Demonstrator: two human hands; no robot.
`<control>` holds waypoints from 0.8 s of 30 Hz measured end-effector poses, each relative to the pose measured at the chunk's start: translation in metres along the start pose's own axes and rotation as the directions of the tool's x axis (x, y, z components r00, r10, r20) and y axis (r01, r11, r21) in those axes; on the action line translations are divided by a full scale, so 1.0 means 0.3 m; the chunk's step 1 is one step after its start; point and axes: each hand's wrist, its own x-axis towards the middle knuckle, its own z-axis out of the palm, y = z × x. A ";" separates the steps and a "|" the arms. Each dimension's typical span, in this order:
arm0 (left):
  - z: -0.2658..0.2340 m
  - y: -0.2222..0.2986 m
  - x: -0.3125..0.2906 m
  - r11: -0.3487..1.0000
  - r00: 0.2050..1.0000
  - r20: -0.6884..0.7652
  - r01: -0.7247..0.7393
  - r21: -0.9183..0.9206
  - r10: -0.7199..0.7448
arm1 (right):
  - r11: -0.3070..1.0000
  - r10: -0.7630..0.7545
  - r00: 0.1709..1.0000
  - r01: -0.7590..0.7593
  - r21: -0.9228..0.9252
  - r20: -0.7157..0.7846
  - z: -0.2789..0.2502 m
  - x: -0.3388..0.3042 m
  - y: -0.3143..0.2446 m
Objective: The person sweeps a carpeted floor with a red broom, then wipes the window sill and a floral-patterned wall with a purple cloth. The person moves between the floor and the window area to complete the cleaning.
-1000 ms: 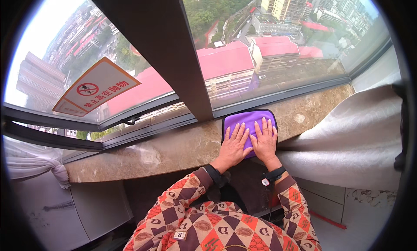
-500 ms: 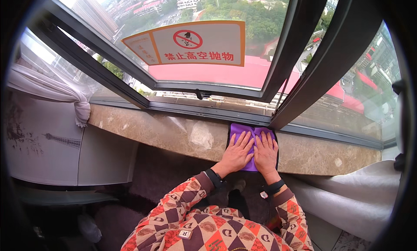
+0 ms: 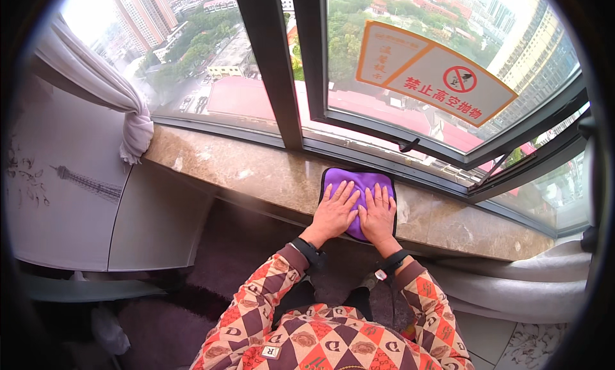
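Observation:
A purple cloth with a dark edge lies flat on the marble window sill. My left hand presses down on the cloth's left half, fingers spread and pointing toward the window. Beside it, my right hand lies flat on the right half, thumb close to the left hand. Both wrists wear dark bands, and my sleeves show a red and beige diamond pattern.
A dark window frame rises behind the sill, with a warning sticker on the glass at right. A tied white curtain hangs at left above a grey cabinet. Another curtain bunches at lower right.
Both hands have stayed flat on the purple cloth while it slid leftward along the sill. The tied curtain and cabinet at left have come into view.

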 end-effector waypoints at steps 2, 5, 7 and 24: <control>-0.077 -0.199 -0.059 0.999 0.999 -0.001 0.036 0.027 -0.036 | 0.999 -0.038 0.999 0.038 0.030 -0.007 0.084 0.098 -0.182; -0.201 -0.441 -0.136 0.989 0.991 0.036 0.127 0.072 -0.130 | 0.988 -0.128 0.991 0.125 0.092 0.031 0.164 0.173 -0.408; -0.246 -0.530 -0.183 0.982 0.984 0.028 0.174 0.068 -0.177 | 0.972 -0.206 0.977 0.197 0.127 0.062 0.179 0.196 -0.501; -0.340 -0.842 -0.333 0.871 0.887 -0.128 0.461 0.169 -0.445 | 0.876 -0.483 0.843 0.459 0.151 0.238 0.279 0.432 -0.876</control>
